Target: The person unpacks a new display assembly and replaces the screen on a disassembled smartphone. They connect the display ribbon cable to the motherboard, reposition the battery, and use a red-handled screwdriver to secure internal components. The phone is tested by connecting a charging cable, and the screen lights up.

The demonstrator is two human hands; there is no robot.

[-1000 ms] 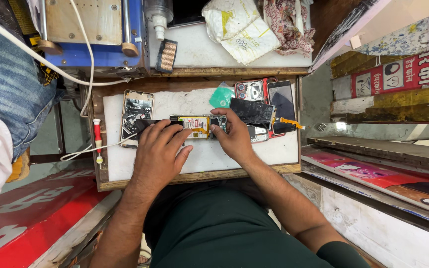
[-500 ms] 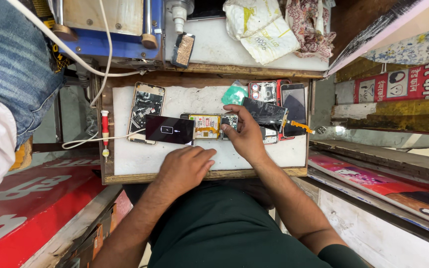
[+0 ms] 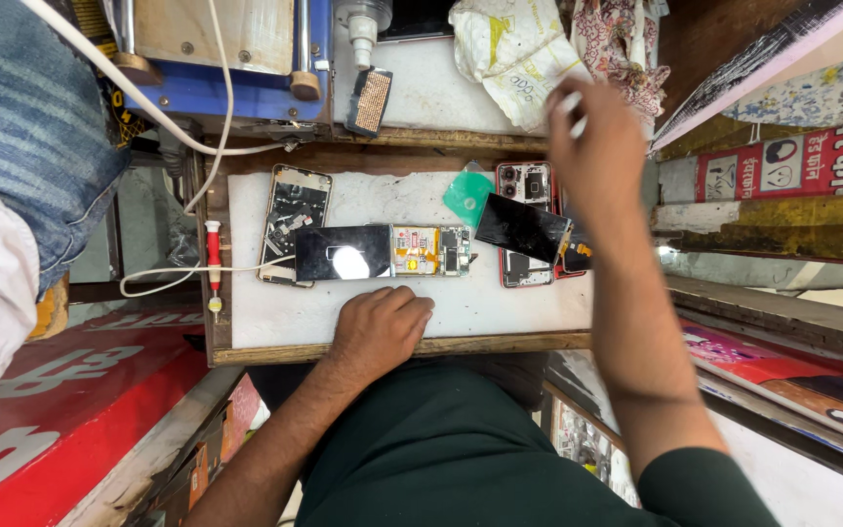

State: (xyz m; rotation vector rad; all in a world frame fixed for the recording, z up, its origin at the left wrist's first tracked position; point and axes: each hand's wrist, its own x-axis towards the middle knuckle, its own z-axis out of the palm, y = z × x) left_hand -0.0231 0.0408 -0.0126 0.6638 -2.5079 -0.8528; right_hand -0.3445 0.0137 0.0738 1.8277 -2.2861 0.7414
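Observation:
My left hand [image 3: 378,327] rests on the white work mat [image 3: 500,312] near its front edge, fingers curled under and holding nothing. Just beyond it lies an opened phone [image 3: 429,251] with its circuit board showing and its black screen panel [image 3: 343,254] folded out to the left. My right hand [image 3: 597,146] is lifted above the mat's far right corner, blurred, close to crumpled white paper [image 3: 509,59]; whether it holds anything I cannot tell. Below that hand a black screen [image 3: 522,226] lies across a red-edged open phone [image 3: 526,185].
A bare phone frame [image 3: 295,222], a red-handled screwdriver [image 3: 213,263] and a white cable [image 3: 163,278] lie at the mat's left. A green film piece [image 3: 467,195] sits mid-back. A blue machine [image 3: 236,88] stands behind. Someone in blue jeans [image 3: 21,137] is at the left.
My right hand left the phone parts and rose toward the back right. My left hand drew back from the opened phone to the mat's front edge. The camera tilted slightly.

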